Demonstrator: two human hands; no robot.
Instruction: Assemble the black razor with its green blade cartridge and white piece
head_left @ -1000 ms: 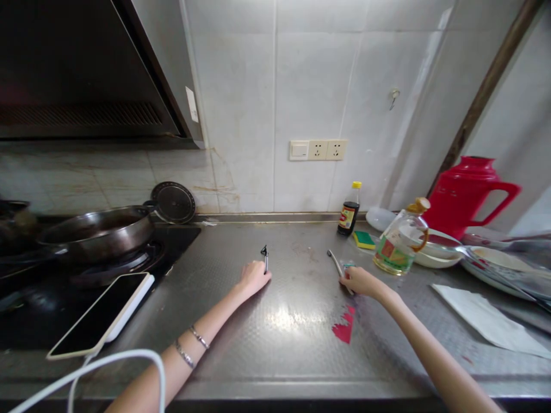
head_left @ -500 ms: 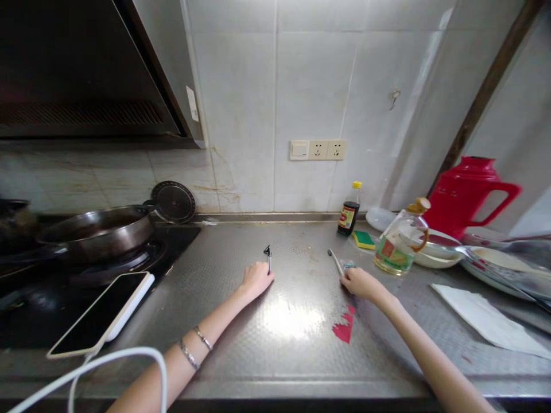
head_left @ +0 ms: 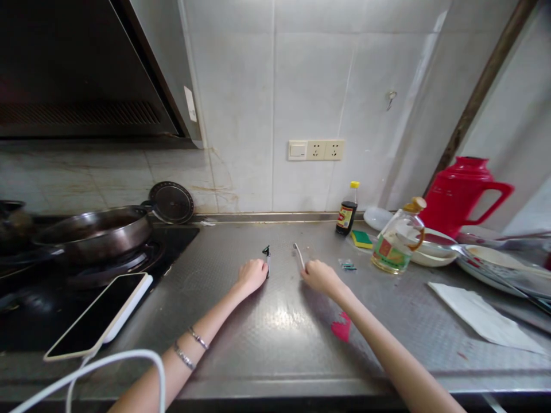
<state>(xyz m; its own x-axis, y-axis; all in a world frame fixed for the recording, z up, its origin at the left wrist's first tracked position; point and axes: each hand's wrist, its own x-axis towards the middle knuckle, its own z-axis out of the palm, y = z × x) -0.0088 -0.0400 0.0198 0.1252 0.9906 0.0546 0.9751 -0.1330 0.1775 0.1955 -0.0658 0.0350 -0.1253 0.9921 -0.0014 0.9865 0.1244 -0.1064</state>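
Note:
My left hand (head_left: 253, 275) is closed around a slim dark-and-silver stick with a small triangular head (head_left: 266, 250), held upright just above or on the steel counter (head_left: 224, 350). Its exact kind is too small to make out. In my right hand (head_left: 321, 275) is a thin pale handle with a dark tip (head_left: 298, 256), tilted up to the left. The fingers wrap its lower end. To the right of that hand lies a small clear packet with teal pieces (head_left: 348, 265). A torn pink-red patch (head_left: 341, 328) shows beneath my right forearm.
At right stand a soy sauce bottle (head_left: 346, 215), a sponge (head_left: 361, 240), an oil jug (head_left: 396, 244), a red thermos (head_left: 458, 195), stacked dishes and a white paper (head_left: 482, 321). At left, a phone (head_left: 97, 315) with a cable and a pan (head_left: 99, 229) sit by the stove.
My right hand has moved left with the pale handle, away from the teal packet and closer to my left hand. The left hand stays nearly in place.

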